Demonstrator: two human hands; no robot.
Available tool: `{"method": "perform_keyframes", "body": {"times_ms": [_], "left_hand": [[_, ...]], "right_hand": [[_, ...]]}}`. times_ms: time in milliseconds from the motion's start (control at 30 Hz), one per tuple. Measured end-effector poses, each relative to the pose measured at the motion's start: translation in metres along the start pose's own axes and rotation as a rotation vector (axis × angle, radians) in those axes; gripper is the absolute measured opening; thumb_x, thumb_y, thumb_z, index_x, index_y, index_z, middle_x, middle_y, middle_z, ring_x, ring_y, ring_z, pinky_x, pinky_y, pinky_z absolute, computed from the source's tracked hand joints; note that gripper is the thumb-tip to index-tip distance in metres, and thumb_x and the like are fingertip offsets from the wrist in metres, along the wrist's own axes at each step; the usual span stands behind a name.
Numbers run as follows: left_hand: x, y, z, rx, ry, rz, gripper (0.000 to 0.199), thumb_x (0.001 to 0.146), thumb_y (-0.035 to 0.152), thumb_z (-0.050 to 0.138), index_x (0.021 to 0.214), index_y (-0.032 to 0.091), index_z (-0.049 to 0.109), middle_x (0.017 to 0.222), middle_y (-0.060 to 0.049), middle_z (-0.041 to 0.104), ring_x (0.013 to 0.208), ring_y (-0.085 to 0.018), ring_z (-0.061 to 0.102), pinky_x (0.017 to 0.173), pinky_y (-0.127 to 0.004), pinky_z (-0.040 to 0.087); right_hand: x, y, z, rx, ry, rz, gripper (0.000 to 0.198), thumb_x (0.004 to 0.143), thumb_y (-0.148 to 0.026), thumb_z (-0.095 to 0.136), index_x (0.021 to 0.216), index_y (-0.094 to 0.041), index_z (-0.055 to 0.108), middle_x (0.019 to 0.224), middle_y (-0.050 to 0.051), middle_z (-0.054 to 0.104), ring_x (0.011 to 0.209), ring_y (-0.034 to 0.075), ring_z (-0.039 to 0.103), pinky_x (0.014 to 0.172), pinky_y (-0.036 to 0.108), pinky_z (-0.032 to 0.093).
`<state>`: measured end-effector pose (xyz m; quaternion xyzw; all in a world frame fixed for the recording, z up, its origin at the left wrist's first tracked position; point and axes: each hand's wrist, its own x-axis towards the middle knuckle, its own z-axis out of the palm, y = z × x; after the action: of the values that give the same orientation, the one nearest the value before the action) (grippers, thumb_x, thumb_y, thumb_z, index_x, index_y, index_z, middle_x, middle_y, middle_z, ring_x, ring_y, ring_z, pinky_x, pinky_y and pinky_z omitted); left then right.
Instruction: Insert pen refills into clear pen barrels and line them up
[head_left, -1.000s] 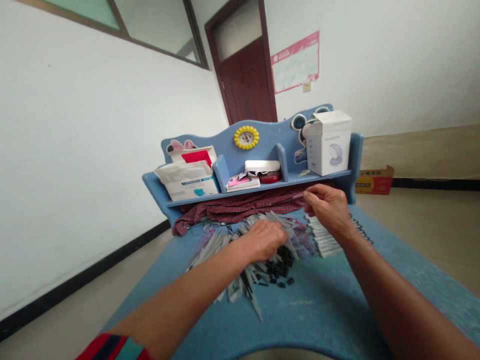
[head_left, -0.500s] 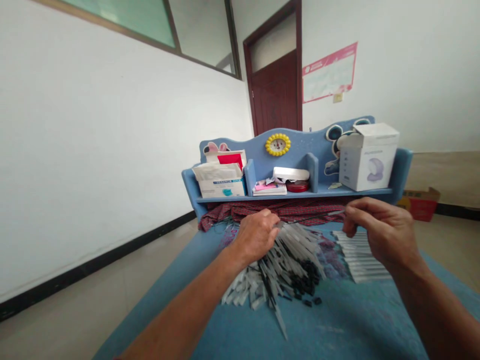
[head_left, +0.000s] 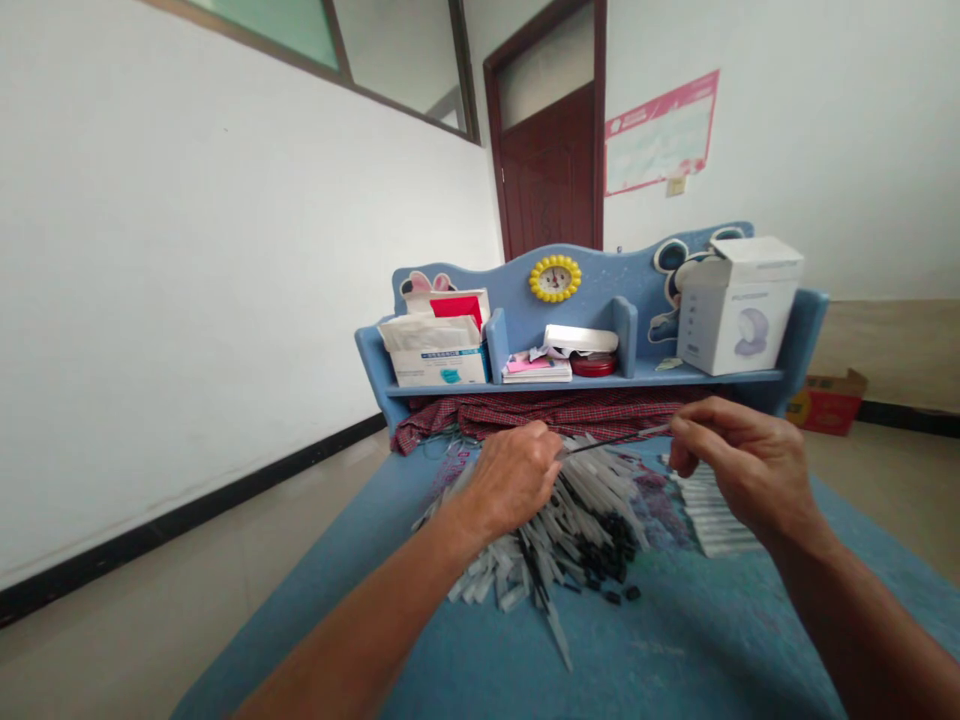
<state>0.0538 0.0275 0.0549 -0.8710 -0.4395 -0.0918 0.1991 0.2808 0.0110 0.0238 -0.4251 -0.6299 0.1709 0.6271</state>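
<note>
A thin dark rod with a pale end (head_left: 615, 439), shaped like a pen refill, stretches between my two hands above the table. My right hand (head_left: 739, 460) pinches its pale end. My left hand (head_left: 519, 472) is closed at the other end, where the fingertips hide what they grip. Under and beside my left hand lies a heap of translucent whitish tubes (head_left: 592, 500), with dark rods among them. Small black pieces (head_left: 616, 540) cluster at the heap's right front. Below my right hand, several pale sticks (head_left: 716, 510) lie side by side in a row, partly covered by it.
The blue table (head_left: 637, 665) has a raised shelf (head_left: 442, 390) along its back. On it stand an opened mask box (head_left: 442, 366), a red round tin (head_left: 594, 365) and a white carton (head_left: 742, 310). Checked red cloth (head_left: 525, 410) lies beneath the shelf.
My right hand has shifted slightly left, closer to my left hand, with the rod still held between them. The whole view has tilted a little.
</note>
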Motion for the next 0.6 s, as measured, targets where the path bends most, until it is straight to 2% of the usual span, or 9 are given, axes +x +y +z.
{"method": "perform_keyframes", "body": {"times_ms": [167, 400, 600], "left_hand": [[-0.007, 0.001, 0.002, 0.047, -0.006, 0.026, 0.012, 0.085, 0.018, 0.047, 0.085, 0.016, 0.059, 0.084, -0.005, 0.061, 0.080, -0.020, 0.061, 0.066, -0.029, 0.048], [-0.019, -0.001, 0.009, 0.054, -0.002, 0.033, 0.012, 0.086, 0.017, 0.045, 0.083, 0.017, 0.056, 0.081, -0.005, 0.060, 0.077, -0.019, 0.061, 0.063, -0.028, 0.047], [-0.025, -0.001, 0.011, -0.007, 0.013, 0.034, 0.010, 0.086, 0.019, 0.046, 0.082, 0.018, 0.056, 0.079, -0.003, 0.060, 0.074, -0.018, 0.060, 0.062, -0.027, 0.045]], "right_hand": [[-0.006, -0.005, 0.001, -0.092, -0.056, -0.121, 0.013, 0.081, -0.025, 0.059, 0.069, -0.020, 0.063, 0.053, -0.003, 0.060, 0.048, 0.011, 0.055, 0.051, 0.023, 0.043], [-0.010, -0.014, 0.004, -0.128, -0.132, -0.192, 0.017, 0.082, -0.024, 0.058, 0.066, -0.020, 0.062, 0.054, -0.004, 0.061, 0.049, 0.009, 0.056, 0.051, 0.021, 0.042], [-0.010, -0.011, 0.007, -0.180, -0.085, -0.178, 0.013, 0.082, -0.023, 0.058, 0.070, -0.020, 0.064, 0.053, -0.005, 0.061, 0.048, 0.009, 0.056, 0.052, 0.020, 0.042]]}}
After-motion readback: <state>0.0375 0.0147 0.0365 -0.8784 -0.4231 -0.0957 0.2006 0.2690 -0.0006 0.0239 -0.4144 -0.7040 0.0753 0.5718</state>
